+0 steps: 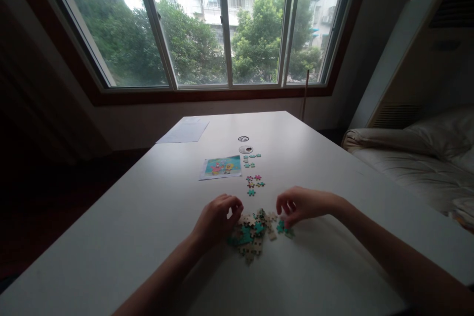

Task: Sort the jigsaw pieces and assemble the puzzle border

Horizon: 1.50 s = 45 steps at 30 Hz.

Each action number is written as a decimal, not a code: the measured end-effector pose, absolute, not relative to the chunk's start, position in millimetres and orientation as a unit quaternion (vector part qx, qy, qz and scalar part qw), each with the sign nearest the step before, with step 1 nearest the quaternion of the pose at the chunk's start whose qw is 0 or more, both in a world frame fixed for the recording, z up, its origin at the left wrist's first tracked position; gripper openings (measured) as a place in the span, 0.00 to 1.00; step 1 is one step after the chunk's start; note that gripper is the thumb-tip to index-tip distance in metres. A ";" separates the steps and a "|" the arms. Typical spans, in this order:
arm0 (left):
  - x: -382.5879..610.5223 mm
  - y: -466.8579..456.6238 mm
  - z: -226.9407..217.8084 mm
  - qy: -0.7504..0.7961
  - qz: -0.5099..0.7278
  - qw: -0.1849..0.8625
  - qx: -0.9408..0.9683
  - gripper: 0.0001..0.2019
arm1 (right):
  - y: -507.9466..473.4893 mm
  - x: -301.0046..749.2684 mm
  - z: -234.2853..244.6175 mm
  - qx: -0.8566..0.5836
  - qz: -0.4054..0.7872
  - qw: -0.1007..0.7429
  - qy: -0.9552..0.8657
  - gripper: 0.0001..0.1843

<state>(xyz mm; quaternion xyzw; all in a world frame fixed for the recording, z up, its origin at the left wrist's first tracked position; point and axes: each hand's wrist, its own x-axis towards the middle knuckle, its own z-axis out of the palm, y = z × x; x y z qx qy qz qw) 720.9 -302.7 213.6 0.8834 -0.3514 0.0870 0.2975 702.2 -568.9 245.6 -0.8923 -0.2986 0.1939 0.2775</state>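
Two hands work a heap of jigsaw pieces (pixel 253 238) on the near middle of a white table (pixel 148 217). The left hand (pixel 218 219) curls at the heap's left edge. The right hand (pixel 300 205) touches teal pieces with bent fingertips; whether either hand is pinching a piece is unclear.

On a white table (pixel 148 217), the left hand (pixel 218 219) rests with curled fingers at the left edge of a loose pile of puzzle pieces (pixel 254 234), and the right hand (pixel 299 205) bends its fingertips down onto teal pieces at the pile's right edge; whether either hand grips a piece cannot be told. Beyond the pile lie small sorted clusters of pieces (pixel 255 181), with a printed cartoon picture (pixel 221 167) to their left. Further back are two small round objects (pixel 245 144) and a sheet of paper (pixel 184 131), and a pale cushion (pixel 414 153) lies to the right of the table.
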 end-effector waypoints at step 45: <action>702.0 -319.4 228.7 -0.253 -0.042 0.524 0.812 0.11 | -524.1 688.9 240.2 -0.852 -0.062 0.460 -0.244 0.09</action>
